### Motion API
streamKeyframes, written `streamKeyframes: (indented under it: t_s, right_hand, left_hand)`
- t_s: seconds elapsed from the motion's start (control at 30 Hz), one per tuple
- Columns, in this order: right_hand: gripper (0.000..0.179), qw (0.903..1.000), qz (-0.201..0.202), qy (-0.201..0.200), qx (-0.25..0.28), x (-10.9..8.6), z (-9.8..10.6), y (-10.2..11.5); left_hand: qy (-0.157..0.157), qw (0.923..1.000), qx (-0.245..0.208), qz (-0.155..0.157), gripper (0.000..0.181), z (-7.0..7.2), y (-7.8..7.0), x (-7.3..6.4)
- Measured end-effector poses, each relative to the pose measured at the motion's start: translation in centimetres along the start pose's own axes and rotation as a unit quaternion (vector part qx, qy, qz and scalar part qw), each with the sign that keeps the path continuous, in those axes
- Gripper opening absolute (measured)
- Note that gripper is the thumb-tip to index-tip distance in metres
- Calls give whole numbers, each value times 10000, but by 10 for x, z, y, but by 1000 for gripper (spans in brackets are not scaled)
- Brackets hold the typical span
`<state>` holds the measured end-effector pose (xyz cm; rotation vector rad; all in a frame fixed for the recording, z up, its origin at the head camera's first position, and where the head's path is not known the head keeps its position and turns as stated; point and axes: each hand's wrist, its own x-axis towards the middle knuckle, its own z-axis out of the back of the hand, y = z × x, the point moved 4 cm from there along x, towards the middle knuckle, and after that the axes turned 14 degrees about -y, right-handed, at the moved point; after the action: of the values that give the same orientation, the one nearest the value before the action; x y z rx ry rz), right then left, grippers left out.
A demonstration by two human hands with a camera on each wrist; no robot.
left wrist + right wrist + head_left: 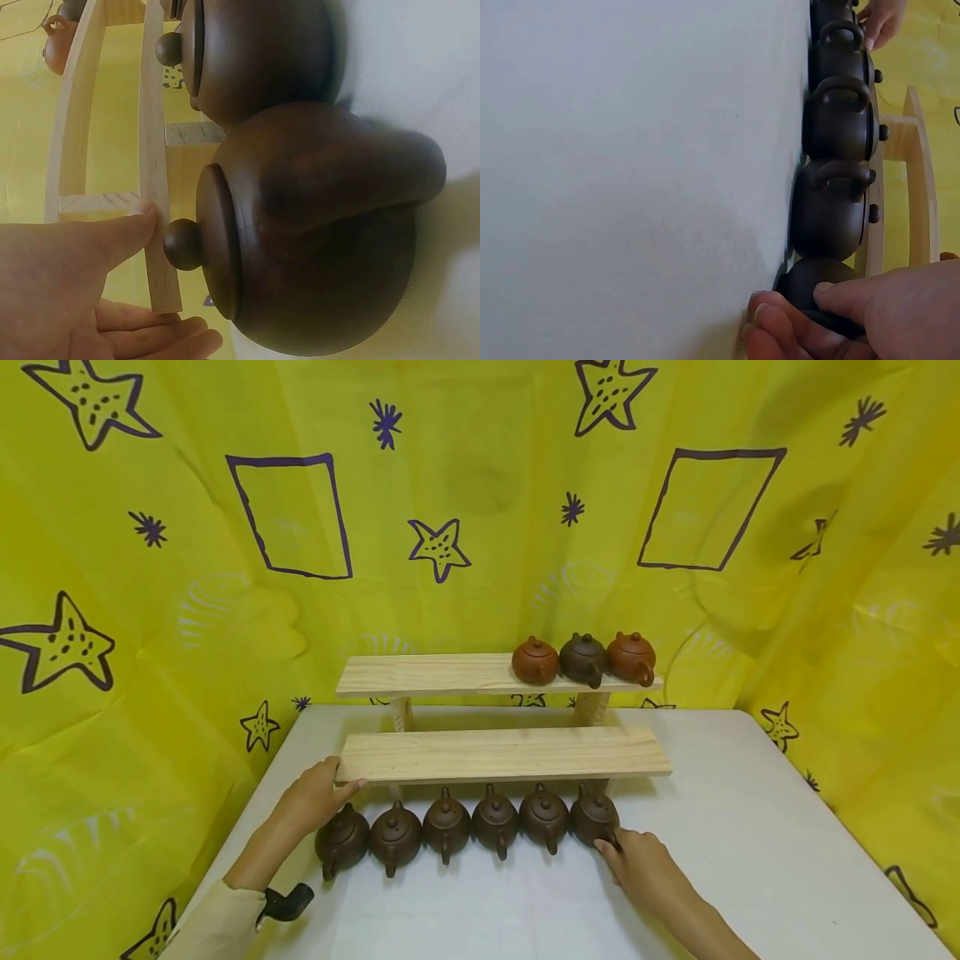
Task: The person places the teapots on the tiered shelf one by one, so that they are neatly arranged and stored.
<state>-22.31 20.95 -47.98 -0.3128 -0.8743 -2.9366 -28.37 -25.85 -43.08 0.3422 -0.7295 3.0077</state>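
Observation:
My left hand (311,795) grips the left end of the lower board of a two-tier wooden shelf (502,754); in the left wrist view its thumb (139,225) lies on the board's edge and the fingers bend around the end. Just below that hand is the leftmost dark brown teapot (342,837), its lid knob and handle large in the left wrist view. At the other end of the row, my right hand (647,870) pinches the handle of the rightmost dark brown teapot (594,817). Its fingers partly hide this teapot in the right wrist view.
Several dark brown teapots (446,825) stand between the hands in a close row before the shelf, handles toward me. On the upper board's right half sit two reddish teapots (535,662) with a dark one (582,658) between them. A yellow patterned curtain (480,468) surrounds the white table (750,827).

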Motion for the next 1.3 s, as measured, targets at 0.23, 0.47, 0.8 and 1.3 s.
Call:
streamKeyframes:
  t_s: [0.23, 0.47, 0.8, 1.3]
  right_hand:
    - [32, 9989, 227, 123, 393, -11, 10, 0]
    - [31, 9945, 640, 511, 646, -9, 36, 15]
    - [35, 9912, 1228, -103, 484, 35, 66, 75]
    - [33, 9849, 1553, -456, 615, 118, 47, 168]
  left_hand:
    - [-48, 10000, -19, -36, 65, 1, 0, 0]
    - [-70, 9999, -35, -124, 63, 0, 1, 0]
    - [-57, 9999, -48, -87, 65, 1, 1, 0]
    - [18, 10000, -53, 13, 66, 2, 0, 0]
